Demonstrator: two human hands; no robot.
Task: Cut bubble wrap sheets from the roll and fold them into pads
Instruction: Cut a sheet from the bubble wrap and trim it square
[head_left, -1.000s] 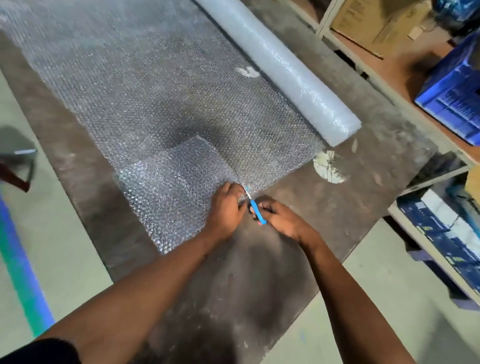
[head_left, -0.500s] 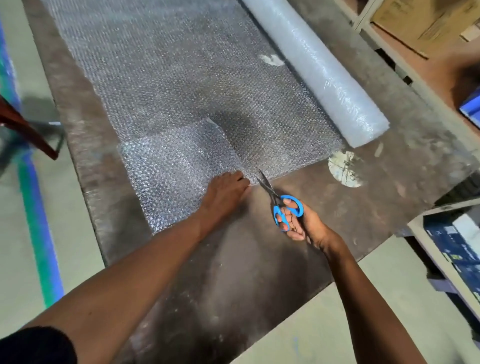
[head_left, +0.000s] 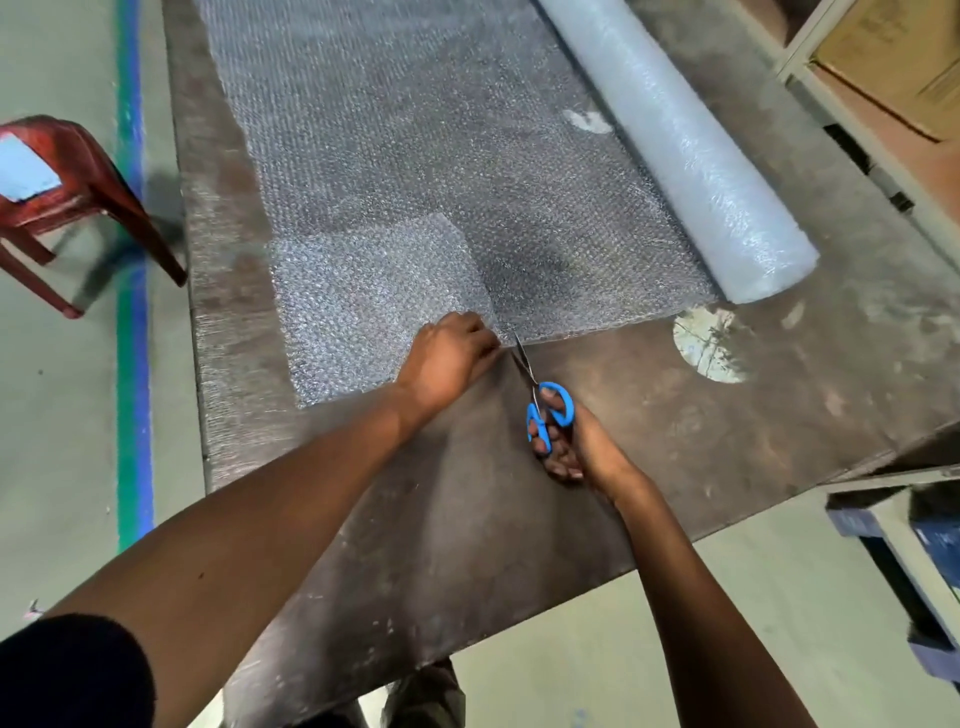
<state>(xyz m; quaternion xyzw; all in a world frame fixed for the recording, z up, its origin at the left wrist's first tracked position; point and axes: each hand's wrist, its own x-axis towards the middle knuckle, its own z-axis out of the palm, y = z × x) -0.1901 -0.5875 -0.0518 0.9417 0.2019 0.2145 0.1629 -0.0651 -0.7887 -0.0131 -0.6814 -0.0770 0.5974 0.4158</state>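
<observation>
A bubble wrap roll (head_left: 691, 156) lies diagonally on the dark worktable (head_left: 467, 519), with a long sheet (head_left: 415, 130) unrolled to its left. A folded, brighter section (head_left: 363, 296) lies at the sheet's near left corner. My left hand (head_left: 447, 353) holds down the near edge of this folded section, fingers curled on the wrap. My right hand (head_left: 566, 441) grips blue-handled scissors (head_left: 545, 405). Their blades point up at the sheet's near edge, right beside my left fingers.
A red plastic stool (head_left: 67, 197) stands on the floor left of the table, beside a blue and green floor stripe (head_left: 132, 312). Shelving with cardboard boxes (head_left: 893, 62) runs along the right. Blue crates (head_left: 924, 551) sit low at the right. A pale round patch (head_left: 711, 345) marks the tabletop.
My right hand turned the scissors from a closed grip to fingers in the loops, with blades now open at the sheet's edge. The camera view shifted, bringing the stool into sight.
</observation>
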